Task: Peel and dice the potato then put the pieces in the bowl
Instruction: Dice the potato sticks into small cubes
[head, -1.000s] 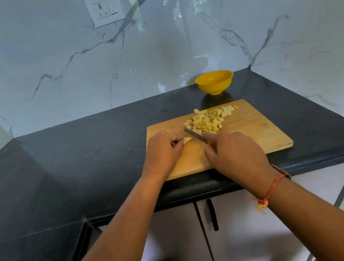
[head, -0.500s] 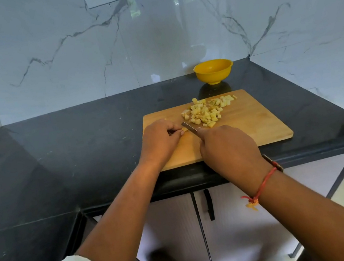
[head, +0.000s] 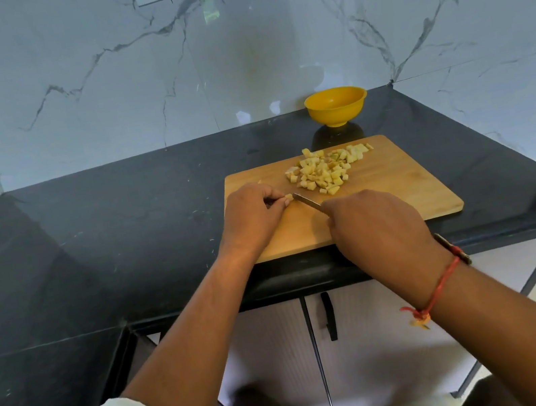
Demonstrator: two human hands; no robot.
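While the left hand (head: 254,212) pinches a small potato piece (head: 289,196) near-left on the cutting board (head: 399,188), the right hand (head: 376,223) grips the knife (head: 307,202), its blade touching the piece's right side. The diced pile (head: 325,172) and yellow bowl (head: 336,107) lie farther back.

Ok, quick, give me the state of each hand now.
Left hand: fingers curled, pinching a small pale-yellow potato piece on the rectangular wooden cutting board.
Right hand: gripping a slim metal-bladed knife.
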